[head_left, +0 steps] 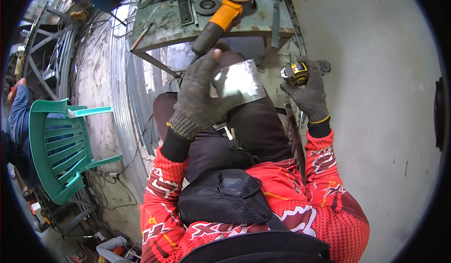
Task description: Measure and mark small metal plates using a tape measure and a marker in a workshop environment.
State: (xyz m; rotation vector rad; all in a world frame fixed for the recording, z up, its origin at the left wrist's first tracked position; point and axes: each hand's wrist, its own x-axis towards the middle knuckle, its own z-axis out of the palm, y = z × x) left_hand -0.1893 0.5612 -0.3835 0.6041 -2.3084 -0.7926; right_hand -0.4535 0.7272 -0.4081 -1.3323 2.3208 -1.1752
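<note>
A shiny flat metal plate [242, 80] lies across my right thigh. My left hand [199, 96], in a grey knit glove, is over its left edge. The fingers stretch forward with one bare fingertip showing, and the thumb is spread across the plate's near part. Off to the right, my right hand [310, 94], also gloved, is closed around a yellow and black tape measure [295, 73]. Beyond my left hand, an orange and black angle grinder [218, 23] rests at the near edge of a metal table [164, 35], its brown disc at the far end.
A dark grinding disc [207, 6], a slotted metal bar [185, 7] and a flat metal strip [276, 23] lie on the table. Left stands a green plastic chair [63, 145] beside metal lengths [124, 89] and cables. Another person's leg [21, 108] shows at far left.
</note>
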